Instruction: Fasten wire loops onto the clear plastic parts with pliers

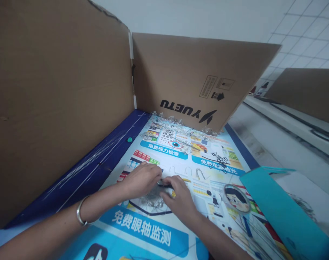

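My left hand [144, 180] and my right hand [180, 198] come together over the printed poster sheet [177, 249], fingertips almost touching. The left fingers are curled inward and pinched, and what is in them is mostly hidden. Between the right thumb and forefinger a small, dark, shiny piece [162, 183] shows, too blurred to name. Just below the hands lies a pile of clear, glassy pieces [155, 203]. Bent U-shaped wires [200, 174] lie on the poster beyond the right hand.
Cardboard panels stand on the left [61, 90] and at the back [180, 68]. More clear pieces [175, 121] line the back. Long thin wires [91, 157] and a green round piece [129, 139] lie left. Dark rings [220, 158] lie right, near a teal box [278, 206].
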Demonstrator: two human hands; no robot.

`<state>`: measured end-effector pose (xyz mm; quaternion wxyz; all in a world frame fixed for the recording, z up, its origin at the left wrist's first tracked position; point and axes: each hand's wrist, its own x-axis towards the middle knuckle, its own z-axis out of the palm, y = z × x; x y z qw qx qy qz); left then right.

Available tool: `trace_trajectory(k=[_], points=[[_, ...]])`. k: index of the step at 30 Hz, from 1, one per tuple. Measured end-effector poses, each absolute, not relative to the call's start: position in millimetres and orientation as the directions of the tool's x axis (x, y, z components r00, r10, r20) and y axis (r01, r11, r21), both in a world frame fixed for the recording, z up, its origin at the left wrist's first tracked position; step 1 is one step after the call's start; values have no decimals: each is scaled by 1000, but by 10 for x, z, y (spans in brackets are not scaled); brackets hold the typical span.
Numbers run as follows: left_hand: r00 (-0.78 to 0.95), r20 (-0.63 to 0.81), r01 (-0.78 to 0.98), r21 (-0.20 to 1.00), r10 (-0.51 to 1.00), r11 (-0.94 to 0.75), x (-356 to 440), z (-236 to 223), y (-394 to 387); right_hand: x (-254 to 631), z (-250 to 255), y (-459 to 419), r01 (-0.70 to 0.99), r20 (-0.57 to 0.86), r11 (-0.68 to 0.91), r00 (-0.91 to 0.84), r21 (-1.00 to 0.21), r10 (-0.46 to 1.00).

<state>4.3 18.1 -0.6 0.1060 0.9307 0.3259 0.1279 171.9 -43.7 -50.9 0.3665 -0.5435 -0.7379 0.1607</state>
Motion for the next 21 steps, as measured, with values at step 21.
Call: trace_trajectory(k=[21], points=[[810, 194, 510, 233, 553, -828, 47, -63, 177, 1702, -535, -445, 697, 373, 359, -140, -621, 917]])
